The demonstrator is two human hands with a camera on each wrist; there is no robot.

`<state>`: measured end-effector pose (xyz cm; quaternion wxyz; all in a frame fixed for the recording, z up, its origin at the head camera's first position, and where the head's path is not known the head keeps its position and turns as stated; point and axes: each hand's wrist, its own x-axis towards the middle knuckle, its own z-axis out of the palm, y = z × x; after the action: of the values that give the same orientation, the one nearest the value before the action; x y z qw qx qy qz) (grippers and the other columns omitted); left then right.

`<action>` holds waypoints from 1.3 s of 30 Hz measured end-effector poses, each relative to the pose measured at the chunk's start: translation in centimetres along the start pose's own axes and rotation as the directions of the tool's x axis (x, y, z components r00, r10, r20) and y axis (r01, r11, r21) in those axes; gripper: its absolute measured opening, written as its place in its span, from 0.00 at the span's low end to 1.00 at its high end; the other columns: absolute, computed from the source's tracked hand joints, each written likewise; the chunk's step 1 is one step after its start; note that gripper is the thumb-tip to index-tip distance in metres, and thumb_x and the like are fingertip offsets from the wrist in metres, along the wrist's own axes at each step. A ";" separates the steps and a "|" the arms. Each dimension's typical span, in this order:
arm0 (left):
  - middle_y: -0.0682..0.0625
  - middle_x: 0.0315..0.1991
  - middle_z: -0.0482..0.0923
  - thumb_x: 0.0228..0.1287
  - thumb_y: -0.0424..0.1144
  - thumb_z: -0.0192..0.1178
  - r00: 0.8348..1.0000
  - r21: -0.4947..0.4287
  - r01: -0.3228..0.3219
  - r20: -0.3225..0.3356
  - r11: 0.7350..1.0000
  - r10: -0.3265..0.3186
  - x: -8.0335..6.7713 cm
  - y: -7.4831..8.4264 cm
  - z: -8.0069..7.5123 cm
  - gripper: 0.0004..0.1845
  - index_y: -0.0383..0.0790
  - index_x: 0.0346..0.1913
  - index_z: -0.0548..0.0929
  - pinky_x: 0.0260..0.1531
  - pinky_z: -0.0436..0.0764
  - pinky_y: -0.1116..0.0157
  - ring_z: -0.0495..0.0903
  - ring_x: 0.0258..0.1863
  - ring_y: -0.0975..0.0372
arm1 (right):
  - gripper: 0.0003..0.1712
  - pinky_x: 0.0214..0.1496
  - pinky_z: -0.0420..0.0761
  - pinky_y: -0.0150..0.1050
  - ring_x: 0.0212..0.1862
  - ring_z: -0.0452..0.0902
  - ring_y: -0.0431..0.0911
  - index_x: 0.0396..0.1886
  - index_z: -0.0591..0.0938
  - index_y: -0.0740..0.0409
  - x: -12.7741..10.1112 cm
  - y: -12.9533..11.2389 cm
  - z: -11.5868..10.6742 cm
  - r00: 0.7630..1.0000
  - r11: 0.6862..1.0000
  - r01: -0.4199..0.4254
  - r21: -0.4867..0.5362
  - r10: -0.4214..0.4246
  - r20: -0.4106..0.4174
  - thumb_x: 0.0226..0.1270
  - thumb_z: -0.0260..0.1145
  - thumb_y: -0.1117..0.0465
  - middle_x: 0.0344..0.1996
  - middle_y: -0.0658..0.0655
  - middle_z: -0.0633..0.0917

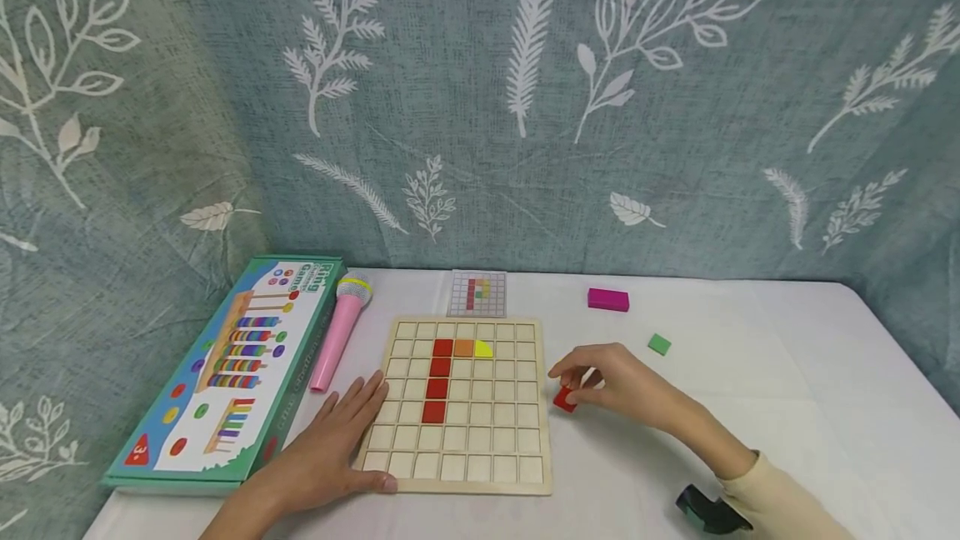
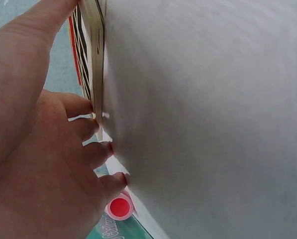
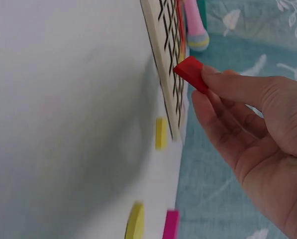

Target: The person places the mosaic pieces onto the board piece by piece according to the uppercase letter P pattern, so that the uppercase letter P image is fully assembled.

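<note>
The right hand (image 1: 622, 382) pinches a small red block (image 1: 565, 399) between thumb and fingertips, just right of the wooden grid board (image 1: 459, 473) and low over the white tablecloth (image 1: 750, 373); the right wrist view shows the block (image 3: 190, 73) held only by one end, most of it jutting free of the fingers toward the board's edge. The left hand (image 1: 330, 448) lies flat, fingers straight and spread, pressing on the board's near left corner and gripping nothing. The likeliest slip, as I judge it, comes from that shallow pinch: with so little of the block inside the fingers it could twist or drop on the cloth, or catch a cell wall and sit crooked instead of flat. A knock against the board's rim could also nudge the board, and only the flat left hand steadies it. The block looks nearly square, so its long axis is hard to tell; its free end points toward the board, and it is tilted, not level. Four red tiles (image 1: 437, 379), an orange tile (image 1: 463, 347) and a yellow piece (image 1: 483, 349) already sit in cells.
</note>
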<state>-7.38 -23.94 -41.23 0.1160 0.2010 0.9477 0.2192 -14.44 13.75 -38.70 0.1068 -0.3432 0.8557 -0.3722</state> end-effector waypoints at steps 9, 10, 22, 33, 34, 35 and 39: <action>0.45 0.71 0.43 0.40 0.71 0.57 1.000 -0.006 -0.013 -0.015 1.000 0.013 -0.3 0.0 0.0 0.59 0.38 0.70 0.49 0.65 0.41 0.52 0.42 0.69 0.50 | 0.15 0.38 0.80 0.29 0.35 0.75 0.38 0.43 0.82 0.56 2.5 -1.5 1.9 0.998 0.998 0.029 0.049 -0.031 0.053 0.53 0.68 0.66 0.32 0.45 0.81; 0.45 0.71 0.43 0.41 0.71 0.56 1.000 -0.015 -0.013 -0.012 1.000 0.012 -0.3 0.0 -0.1 0.58 0.38 0.70 0.49 0.65 0.41 0.53 0.42 0.69 0.50 | 0.15 0.38 0.80 0.29 0.35 0.75 0.38 0.43 0.82 0.56 2.8 -1.6 2.1 0.998 0.998 0.034 0.053 -0.037 0.053 0.53 0.68 0.66 0.32 0.45 0.81; 0.45 0.71 0.44 0.40 0.71 0.57 1.000 -0.016 -0.003 -0.007 1.000 0.003 -0.3 0.2 -0.2 0.59 0.38 0.70 0.50 0.65 0.41 0.50 0.41 0.69 0.49 | 0.14 0.37 0.79 0.27 0.34 0.75 0.35 0.42 0.82 0.58 5.9 -3.3 4.6 0.991 0.990 0.082 0.117 -0.094 0.098 0.53 0.67 0.68 0.33 0.47 0.82; 0.45 0.71 0.45 0.39 0.71 0.57 1.000 0.006 -0.011 -0.021 1.000 0.011 -0.1 0.3 -0.2 0.59 0.37 0.70 0.51 0.65 0.43 0.48 0.43 0.69 0.49 | 0.13 0.37 0.78 0.22 0.33 0.73 0.32 0.42 0.82 0.55 7.8 -5.1 6.7 0.978 0.985 0.150 0.080 -0.160 0.135 0.54 0.67 0.65 0.30 0.43 0.81; 0.45 0.71 0.45 0.39 0.71 0.57 1.000 0.004 -0.010 -0.021 1.000 0.010 -0.1 0.3 -0.2 0.59 0.38 0.70 0.51 0.65 0.43 0.48 0.43 0.69 0.49 | 0.13 0.37 0.77 0.22 0.33 0.73 0.32 0.41 0.82 0.55 8.0 -5.3 7.0 0.975 0.984 0.166 0.070 -0.174 0.139 0.54 0.67 0.65 0.30 0.43 0.81; 0.45 0.71 0.45 0.39 0.72 0.57 1.000 0.002 -0.011 -0.022 1.000 0.011 -0.1 0.3 -0.2 0.59 0.38 0.70 0.51 0.64 0.43 0.48 0.43 0.69 0.49 | 0.12 0.37 0.77 0.21 0.33 0.73 0.31 0.41 0.82 0.55 8.2 -5.5 7.2 0.972 0.982 0.176 0.067 -0.185 0.143 0.54 0.68 0.65 0.31 0.43 0.81; 0.45 0.71 0.45 0.39 0.72 0.56 1.000 0.001 -0.008 -0.020 1.000 0.008 -0.2 0.2 -0.1 0.59 0.38 0.70 0.51 0.64 0.43 0.48 0.43 0.69 0.49 | 0.12 0.36 0.76 0.20 0.33 0.73 0.29 0.40 0.82 0.54 8.9 -6.1 8.2 0.966 0.979 0.198 0.053 -0.204 0.159 0.54 0.68 0.64 0.33 0.43 0.82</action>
<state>-7.18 -23.88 -41.02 0.1057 0.2029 0.9480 0.2214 -14.34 0.25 -39.49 0.1445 -0.4554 0.7979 -0.3674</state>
